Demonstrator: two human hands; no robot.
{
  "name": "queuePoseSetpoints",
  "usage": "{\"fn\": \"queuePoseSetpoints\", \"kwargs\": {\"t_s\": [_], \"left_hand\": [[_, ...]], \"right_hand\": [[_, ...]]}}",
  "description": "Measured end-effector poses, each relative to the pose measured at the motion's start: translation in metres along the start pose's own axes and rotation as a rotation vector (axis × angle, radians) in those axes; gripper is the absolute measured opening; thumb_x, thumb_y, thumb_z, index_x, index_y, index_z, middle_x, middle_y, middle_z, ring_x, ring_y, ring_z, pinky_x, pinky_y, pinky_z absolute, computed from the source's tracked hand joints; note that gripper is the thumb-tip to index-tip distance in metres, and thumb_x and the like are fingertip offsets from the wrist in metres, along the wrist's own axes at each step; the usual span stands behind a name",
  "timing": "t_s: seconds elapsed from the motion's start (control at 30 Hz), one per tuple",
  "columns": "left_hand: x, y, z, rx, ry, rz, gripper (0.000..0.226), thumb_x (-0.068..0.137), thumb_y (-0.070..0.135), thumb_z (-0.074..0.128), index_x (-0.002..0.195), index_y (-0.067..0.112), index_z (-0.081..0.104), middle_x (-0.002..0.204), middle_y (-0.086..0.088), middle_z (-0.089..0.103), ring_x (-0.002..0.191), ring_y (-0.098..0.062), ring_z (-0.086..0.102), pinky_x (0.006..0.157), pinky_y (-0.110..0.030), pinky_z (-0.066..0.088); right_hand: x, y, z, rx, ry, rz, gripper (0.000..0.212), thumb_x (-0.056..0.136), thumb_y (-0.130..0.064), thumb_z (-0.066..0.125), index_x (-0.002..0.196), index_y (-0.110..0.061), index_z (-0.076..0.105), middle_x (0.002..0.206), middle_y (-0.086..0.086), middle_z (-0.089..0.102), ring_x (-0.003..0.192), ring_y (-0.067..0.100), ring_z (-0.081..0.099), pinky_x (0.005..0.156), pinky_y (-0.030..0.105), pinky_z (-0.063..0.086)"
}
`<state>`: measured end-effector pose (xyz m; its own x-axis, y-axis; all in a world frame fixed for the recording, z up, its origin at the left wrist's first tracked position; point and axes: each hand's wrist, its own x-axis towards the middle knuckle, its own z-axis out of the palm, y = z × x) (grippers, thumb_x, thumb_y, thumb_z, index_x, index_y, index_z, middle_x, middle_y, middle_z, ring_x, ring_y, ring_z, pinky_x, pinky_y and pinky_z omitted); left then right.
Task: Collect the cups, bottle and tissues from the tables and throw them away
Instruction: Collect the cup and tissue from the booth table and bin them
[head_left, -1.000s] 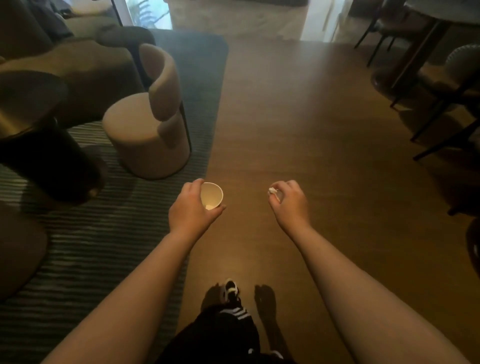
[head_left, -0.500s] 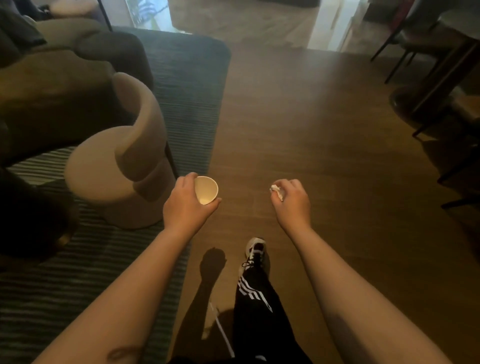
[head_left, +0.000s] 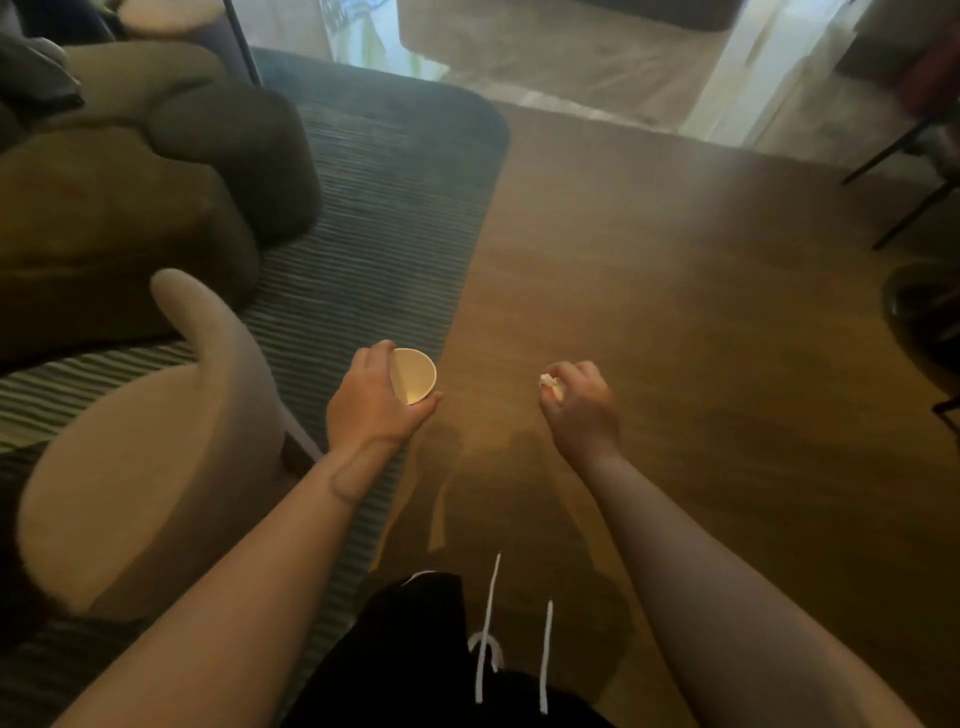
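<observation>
My left hand (head_left: 371, 402) grips a small white paper cup (head_left: 414, 375), tilted so its open mouth faces right and up. A crumpled white tissue (head_left: 550, 384) is pinched in the closed fingers of my right hand (head_left: 579, 405); only a small bit of it shows. Both hands are held out in front of me at about the same height, over the line where the rug meets the wooden floor. No bottle and no bin are in view.
A round beige chair (head_left: 156, 467) stands close at my left on a striped grey rug (head_left: 374, 218). A dark sofa (head_left: 130, 197) lies beyond it. Wooden floor (head_left: 701, 322) stretches ahead and right. Dark chair legs (head_left: 914, 182) and a round table base (head_left: 924, 312) sit at the right edge.
I have walked forward: the beige chair slid from ahead-left to close beside me, and the doorway came nearer. Both hands keep the same hold on cup and tissue.
</observation>
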<state>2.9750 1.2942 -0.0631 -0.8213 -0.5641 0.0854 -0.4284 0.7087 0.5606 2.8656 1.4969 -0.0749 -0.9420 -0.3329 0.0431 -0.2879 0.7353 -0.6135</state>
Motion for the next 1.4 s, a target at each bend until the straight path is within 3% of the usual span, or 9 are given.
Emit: {"fn": "queuePoseSetpoints", "kwargs": {"t_s": [0.27,0.47,0.63,0.87,1.07,1.23,1.4], "left_hand": [[0.265,0.004,0.064,0.055,-0.006,0.005,0.077,0.072,0.051,0.073,0.131,0.013,0.042,0.126,-0.008,0.048,0.103,-0.027,0.053,0.075,-0.041,0.046],[0.488,0.019,0.076,0.031,-0.003,-0.032,0.078,0.071,0.05,0.075,0.133,0.015,0.041,0.126,-0.005,0.048,0.106,-0.026,0.053,0.077,-0.041,0.048],[0.644,0.039,0.087,0.022,-0.028,-0.049,0.08,0.072,0.052,0.073,0.135,0.016,0.039,0.129,-0.004,0.046,0.109,-0.024,0.052,0.08,-0.043,0.049],[0.854,0.05,0.139,0.004,0.0,-0.046,0.078,0.073,0.05,0.074,0.135,0.015,0.041,0.127,-0.004,0.048,0.107,-0.023,0.052,0.079,-0.039,0.048],[1.07,0.064,0.188,0.029,0.036,-0.144,0.078,0.073,0.051,0.073,0.134,0.017,0.04,0.127,-0.003,0.047,0.107,-0.023,0.052,0.079,-0.039,0.048],[1.218,0.078,0.194,0.039,0.061,-0.25,0.078,0.071,0.052,0.073,0.133,0.018,0.041,0.126,-0.001,0.046,0.107,-0.023,0.052,0.08,-0.04,0.048],[1.346,0.08,0.197,0.034,0.107,-0.313,0.079,0.07,0.052,0.075,0.133,0.017,0.041,0.125,-0.002,0.047,0.107,-0.024,0.051,0.08,-0.039,0.046]], "right_hand": [[0.273,0.002,0.044,0.009,0.012,-0.04,0.016,0.091,-0.022,0.056,0.099,-0.013,0.066,0.099,0.006,0.056,0.09,0.026,0.055,0.07,0.025,0.035],[0.503,-0.035,0.066,-0.027,-0.009,-0.077,0.017,0.089,-0.023,0.057,0.102,-0.014,0.065,0.102,0.006,0.057,0.09,0.025,0.055,0.073,0.026,0.038],[0.663,-0.062,0.076,-0.011,-0.001,-0.074,0.015,0.09,-0.026,0.055,0.101,-0.02,0.063,0.103,0.001,0.056,0.09,0.021,0.054,0.076,0.036,0.049],[0.885,-0.067,0.116,0.069,-0.008,-0.111,0.016,0.091,-0.026,0.055,0.102,-0.019,0.063,0.1,-0.002,0.054,0.089,0.016,0.054,0.075,0.032,0.048],[1.117,-0.072,0.152,0.106,-0.082,-0.154,0.013,0.091,-0.029,0.054,0.102,-0.025,0.061,0.096,-0.01,0.05,0.085,0.009,0.053,0.066,0.018,0.038],[1.28,-0.098,0.156,0.082,-0.157,-0.195,0.018,0.092,-0.027,0.055,0.105,-0.019,0.063,0.101,-0.001,0.055,0.087,0.014,0.054,0.073,0.027,0.043],[1.411,-0.127,0.171,0.084,-0.221,-0.227,0.019,0.093,-0.027,0.054,0.108,-0.019,0.062,0.104,-0.002,0.054,0.089,0.014,0.052,0.075,0.026,0.039]]}}
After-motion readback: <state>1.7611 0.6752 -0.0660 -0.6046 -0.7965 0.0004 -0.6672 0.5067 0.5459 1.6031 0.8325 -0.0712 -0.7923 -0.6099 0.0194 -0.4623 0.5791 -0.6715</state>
